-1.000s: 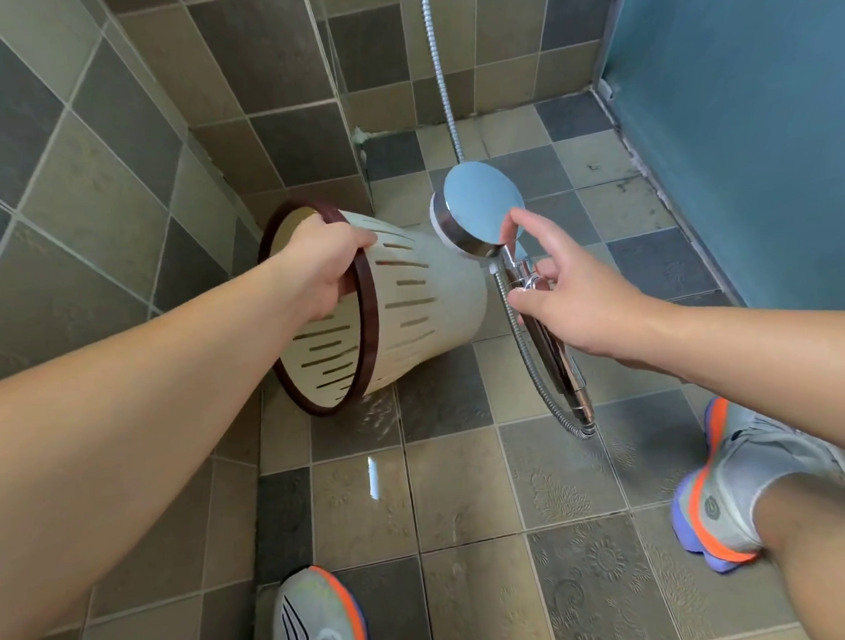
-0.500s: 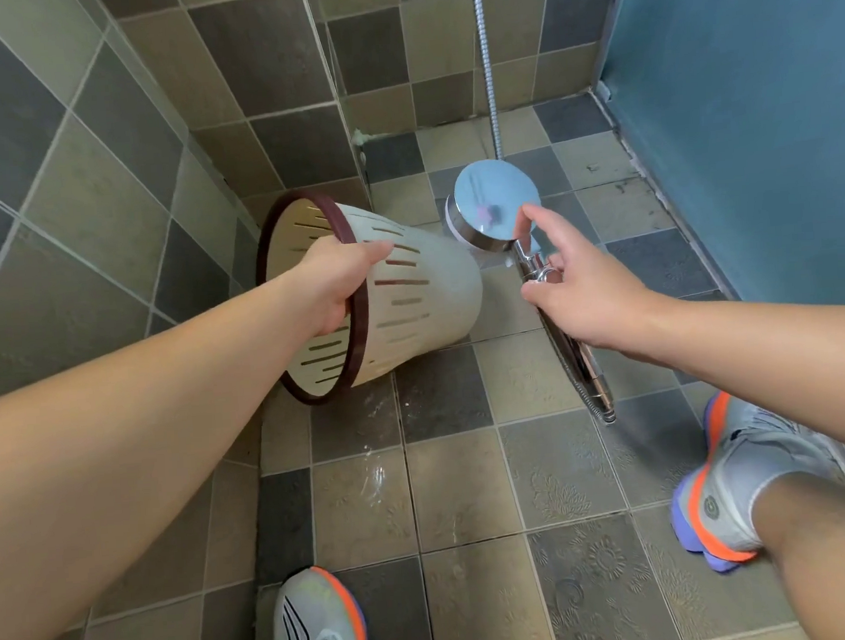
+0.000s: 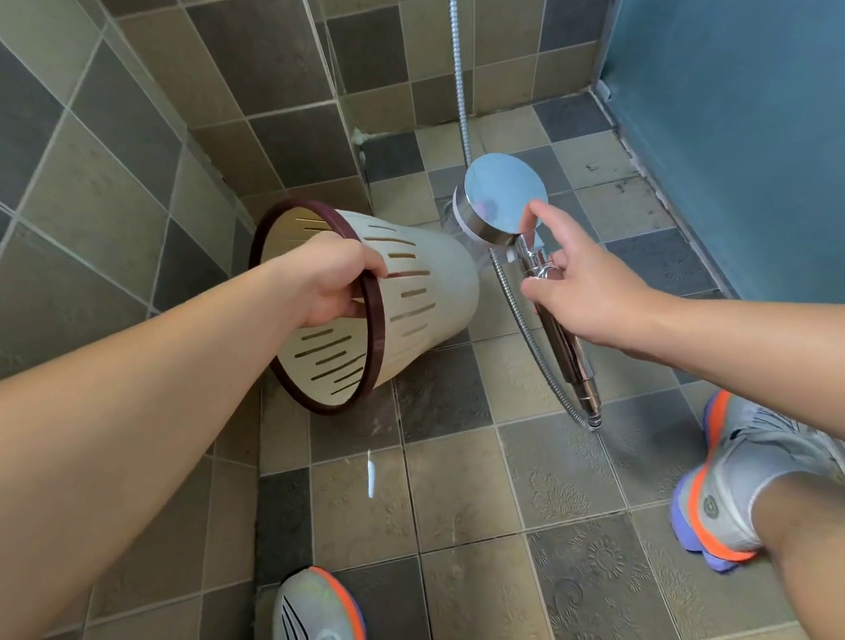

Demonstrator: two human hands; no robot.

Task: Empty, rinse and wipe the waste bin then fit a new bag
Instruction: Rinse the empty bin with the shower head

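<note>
A cream slotted waste bin (image 3: 423, 290) with a dark brown rim lies tilted on its side above the tiled floor, its mouth facing me. My left hand (image 3: 331, 281) grips the rim at its upper right. My right hand (image 3: 581, 280) holds the chrome handle of a shower head (image 3: 502, 201), forefinger stretched up to the round head. The head points left at the bin's base, and water sprays from it onto the bin's bottom end.
The metal shower hose (image 3: 524, 323) loops down from the handle and another stretch hangs along the back wall. Tiled walls close in at left and back, a blue panel (image 3: 753, 101) at right. My two shoes (image 3: 320, 623) stand on the wet floor.
The shower head has drifted right and slightly lower in view, and water now sprays onto the bin's base. The bin has tipped a little, still held by its rim.
</note>
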